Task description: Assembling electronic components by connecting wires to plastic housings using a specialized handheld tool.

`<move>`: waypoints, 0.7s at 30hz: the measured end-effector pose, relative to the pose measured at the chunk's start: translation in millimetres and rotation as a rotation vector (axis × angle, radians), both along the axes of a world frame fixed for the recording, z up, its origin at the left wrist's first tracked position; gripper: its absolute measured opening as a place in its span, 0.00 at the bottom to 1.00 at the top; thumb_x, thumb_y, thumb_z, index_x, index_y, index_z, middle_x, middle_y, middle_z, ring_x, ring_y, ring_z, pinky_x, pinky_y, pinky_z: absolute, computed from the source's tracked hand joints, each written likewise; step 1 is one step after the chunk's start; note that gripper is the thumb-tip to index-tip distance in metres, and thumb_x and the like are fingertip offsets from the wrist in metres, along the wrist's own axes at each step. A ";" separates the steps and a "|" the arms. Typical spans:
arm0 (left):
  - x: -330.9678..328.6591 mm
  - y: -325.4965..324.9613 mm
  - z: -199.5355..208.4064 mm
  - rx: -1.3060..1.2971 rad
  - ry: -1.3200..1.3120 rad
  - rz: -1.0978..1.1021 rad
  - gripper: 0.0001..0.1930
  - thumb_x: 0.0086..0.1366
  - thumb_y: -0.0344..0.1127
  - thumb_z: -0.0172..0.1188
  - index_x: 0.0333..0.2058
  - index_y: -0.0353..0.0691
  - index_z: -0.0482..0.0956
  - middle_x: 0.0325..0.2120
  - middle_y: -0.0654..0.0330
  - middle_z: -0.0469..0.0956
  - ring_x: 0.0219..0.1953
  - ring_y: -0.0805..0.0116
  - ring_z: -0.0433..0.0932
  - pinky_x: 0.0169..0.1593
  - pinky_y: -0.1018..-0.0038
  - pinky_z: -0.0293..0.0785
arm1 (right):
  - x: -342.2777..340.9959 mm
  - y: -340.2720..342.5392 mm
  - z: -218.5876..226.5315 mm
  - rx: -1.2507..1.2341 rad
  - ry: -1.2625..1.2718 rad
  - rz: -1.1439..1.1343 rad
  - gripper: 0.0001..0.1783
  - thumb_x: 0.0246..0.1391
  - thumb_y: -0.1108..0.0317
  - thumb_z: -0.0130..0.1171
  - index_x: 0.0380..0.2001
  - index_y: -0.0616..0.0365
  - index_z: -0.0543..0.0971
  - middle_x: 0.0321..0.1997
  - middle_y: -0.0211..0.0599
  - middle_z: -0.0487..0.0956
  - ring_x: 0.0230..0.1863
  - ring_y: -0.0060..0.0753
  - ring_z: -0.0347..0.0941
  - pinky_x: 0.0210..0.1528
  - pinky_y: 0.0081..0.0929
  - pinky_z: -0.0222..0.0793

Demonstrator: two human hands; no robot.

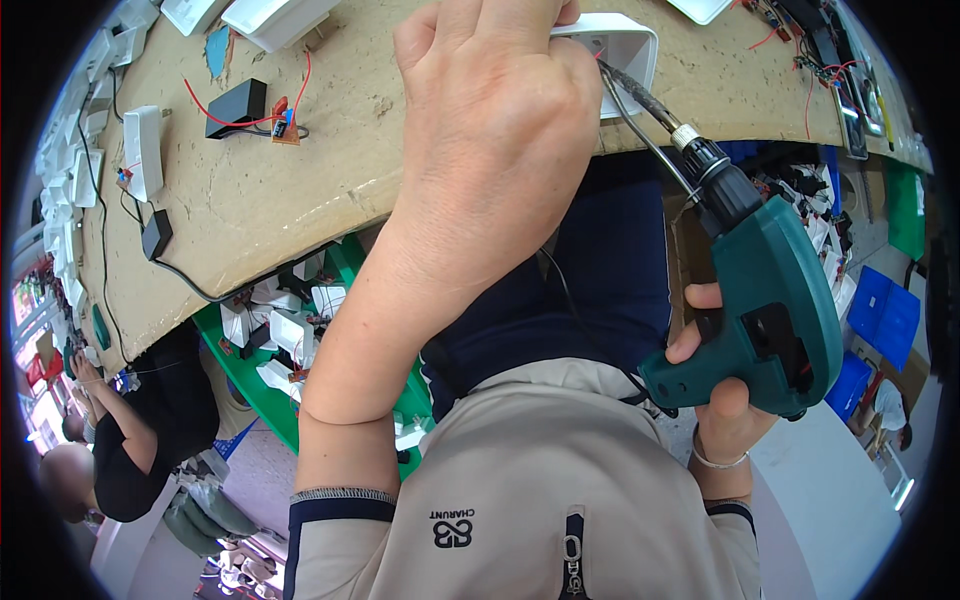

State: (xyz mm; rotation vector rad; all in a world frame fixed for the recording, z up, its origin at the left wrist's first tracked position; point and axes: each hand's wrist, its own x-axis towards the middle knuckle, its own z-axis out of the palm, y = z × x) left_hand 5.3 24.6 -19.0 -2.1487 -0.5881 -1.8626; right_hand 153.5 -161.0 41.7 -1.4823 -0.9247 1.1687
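Illumination: bright, diffuse. The worktop (350, 160) is evenly exposed; shading deepens beneath its near edge. Overexposed patches lie beyond its left end. Distortion: the near edge bows; black vignetting fills the corners. Focus: left hand (500, 130) and green soldering gun (775, 285) sharp, periphery soft.

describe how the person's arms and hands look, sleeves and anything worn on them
The left hand and right hand are gloveless. The left sleeve and right sleeve are short and beige, with navy trim; grey stitching edges the left one. The right arm wears a thin, light-coloured bracelet.
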 end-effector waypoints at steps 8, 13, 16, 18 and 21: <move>4.2 3.0 -4.6 -0.015 -0.139 -0.091 0.01 0.46 0.22 0.49 0.20 0.33 0.68 0.28 0.56 0.67 0.30 0.59 0.66 0.35 0.68 0.58 | -1.0 0.2 1.0 0.010 0.008 0.001 0.49 0.32 0.42 0.61 0.52 0.65 0.58 0.43 0.52 0.71 0.27 0.26 0.73 0.27 0.16 0.71; 0.5 1.5 1.7 0.029 -0.017 -0.007 0.01 0.44 0.22 0.49 0.19 0.32 0.68 0.28 0.56 0.67 0.30 0.59 0.66 0.35 0.68 0.58 | -2.0 0.9 0.4 0.029 0.006 -0.002 0.49 0.32 0.42 0.62 0.52 0.65 0.58 0.43 0.53 0.71 0.26 0.26 0.73 0.28 0.16 0.71; -2.1 -1.7 4.7 0.018 0.025 0.012 0.01 0.44 0.22 0.49 0.19 0.32 0.68 0.28 0.56 0.67 0.30 0.59 0.66 0.35 0.68 0.58 | -2.8 1.4 2.1 -0.008 -0.007 -0.007 0.49 0.32 0.42 0.62 0.52 0.65 0.59 0.43 0.53 0.71 0.26 0.26 0.73 0.27 0.16 0.71; -8.2 -29.4 41.3 -0.280 0.329 0.173 0.01 0.44 0.22 0.49 0.19 0.32 0.68 0.28 0.56 0.67 0.30 0.59 0.66 0.35 0.68 0.58 | -2.9 1.4 1.5 -0.016 -0.016 -0.019 0.48 0.32 0.42 0.62 0.51 0.65 0.59 0.42 0.53 0.71 0.26 0.26 0.73 0.27 0.16 0.71; -7.7 -6.1 14.5 -0.282 0.254 0.140 0.01 0.44 0.22 0.49 0.18 0.32 0.67 0.28 0.56 0.67 0.30 0.59 0.66 0.35 0.68 0.58 | -11.7 1.8 4.1 -0.014 -0.017 -0.017 0.48 0.32 0.42 0.62 0.51 0.65 0.60 0.42 0.53 0.71 0.26 0.26 0.73 0.27 0.16 0.71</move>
